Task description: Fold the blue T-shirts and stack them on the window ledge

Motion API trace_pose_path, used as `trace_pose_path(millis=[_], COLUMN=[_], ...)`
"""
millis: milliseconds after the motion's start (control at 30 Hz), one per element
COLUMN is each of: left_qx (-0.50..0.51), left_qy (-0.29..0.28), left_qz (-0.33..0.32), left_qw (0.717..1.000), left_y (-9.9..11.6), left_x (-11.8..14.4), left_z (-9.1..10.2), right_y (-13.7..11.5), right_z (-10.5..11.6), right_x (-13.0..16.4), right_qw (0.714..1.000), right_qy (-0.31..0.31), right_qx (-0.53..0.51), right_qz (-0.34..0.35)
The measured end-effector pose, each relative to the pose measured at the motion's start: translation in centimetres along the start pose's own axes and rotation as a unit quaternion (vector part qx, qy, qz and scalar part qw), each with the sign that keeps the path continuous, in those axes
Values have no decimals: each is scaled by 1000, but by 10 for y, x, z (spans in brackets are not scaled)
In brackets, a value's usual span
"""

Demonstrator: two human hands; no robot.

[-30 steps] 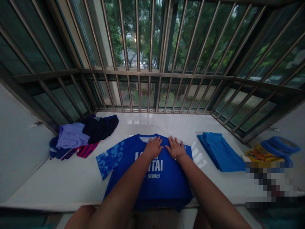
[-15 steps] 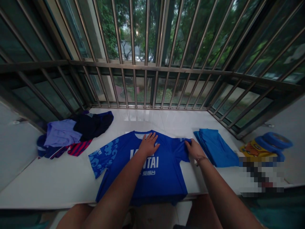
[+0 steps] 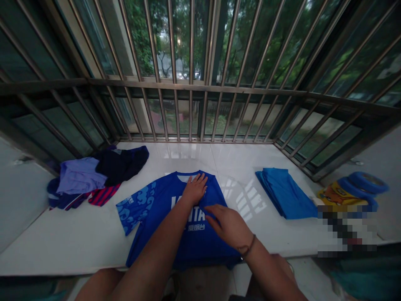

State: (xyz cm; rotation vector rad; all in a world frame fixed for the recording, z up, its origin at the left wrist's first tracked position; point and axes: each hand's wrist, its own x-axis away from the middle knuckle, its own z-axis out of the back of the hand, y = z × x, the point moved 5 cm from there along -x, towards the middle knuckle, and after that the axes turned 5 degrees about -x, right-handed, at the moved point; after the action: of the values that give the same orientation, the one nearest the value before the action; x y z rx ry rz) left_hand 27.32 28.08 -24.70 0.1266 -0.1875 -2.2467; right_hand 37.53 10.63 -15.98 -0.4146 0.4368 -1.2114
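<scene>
A blue jersey (image 3: 159, 200) with white lettering lies flat on the white sill (image 3: 78, 242), its hem hanging over the near edge. Its right side is folded in over the middle; the left sleeve with a cloud pattern still sticks out. My left hand (image 3: 194, 189) lies flat, fingers apart, on the chest just below the collar. My right hand (image 3: 228, 225) presses palm down on the folded-over right part, fingers pointing left. Neither hand grips the cloth.
A heap of unfolded clothes (image 3: 94, 175), lilac, dark navy and red-striped, lies at the left back. A folded blue garment (image 3: 285, 192) sits to the right. Further right stand a yellow bag with blue rings (image 3: 354, 192). Metal window bars (image 3: 191, 88) close off the back.
My right hand took the jersey's right sleeve and side and folded them leftward over the middle, then came to rest on the fold. The left hand stayed on the chest.
</scene>
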Motion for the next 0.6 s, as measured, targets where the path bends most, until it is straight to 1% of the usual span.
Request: trace_pose_path(millis=[133,200,267,400,500,600], left_qx=[32,52,72,100,107,105], left_qy=[13,18,21,20,16,9], left_qz=[15,21,27,33,31,23], left_qw=[999,998,997,994,994,994], left_y=[-2,-5,-8,-13,-12,-9], left_x=[-1,-3,-5,-8,-7,-5], left_z=[2,2,2,2,5,8], right_y=[52,76,90,98,100,107], right_z=[2,-2,-8,-15,-16,-15], right_x=[45,62,71,67,59,60], right_qw=[989,983,979,975,971,962], right_qy=[100,127,142,151,141,143], right_qx=[50,61,61,56,58,72], right_qz=[-93,-117,-131,-155,-182,-223])
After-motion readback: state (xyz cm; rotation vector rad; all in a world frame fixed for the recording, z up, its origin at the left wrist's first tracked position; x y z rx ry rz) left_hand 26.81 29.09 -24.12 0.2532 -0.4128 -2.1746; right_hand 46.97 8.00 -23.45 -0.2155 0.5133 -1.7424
